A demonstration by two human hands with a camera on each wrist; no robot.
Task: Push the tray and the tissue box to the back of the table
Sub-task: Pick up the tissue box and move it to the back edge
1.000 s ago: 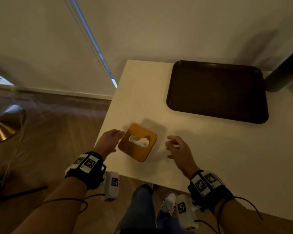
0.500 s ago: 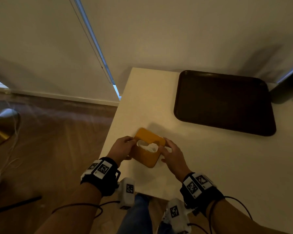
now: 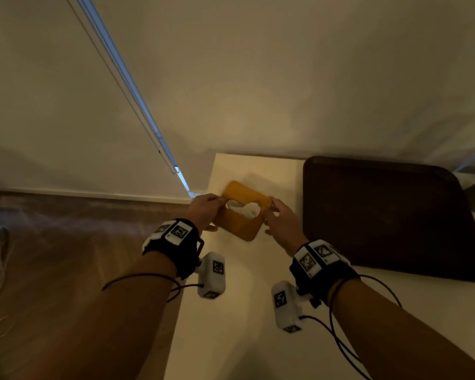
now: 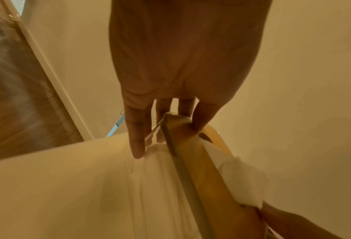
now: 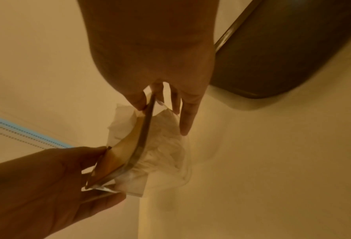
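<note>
L hand (image 3: 205, 208) & R hand (image 3: 281, 223) each pinch opposite edges of orange-topped tissue box (image 3: 242, 215) on white table (image 3: 231, 311), w/ dark brown tray (image 3: 390, 215) just beside R hand.

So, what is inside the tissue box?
White tissue pokes up through the opening in the orange lid of the tissue box, and shows through its clear sides in the wrist views. How full it is cannot be told; both hands cover part.

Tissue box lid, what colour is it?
Orange-yellow; the tissue box lid has a white tissue poking through its opening, and both hands hold it. Clearest in the head view.
</note>
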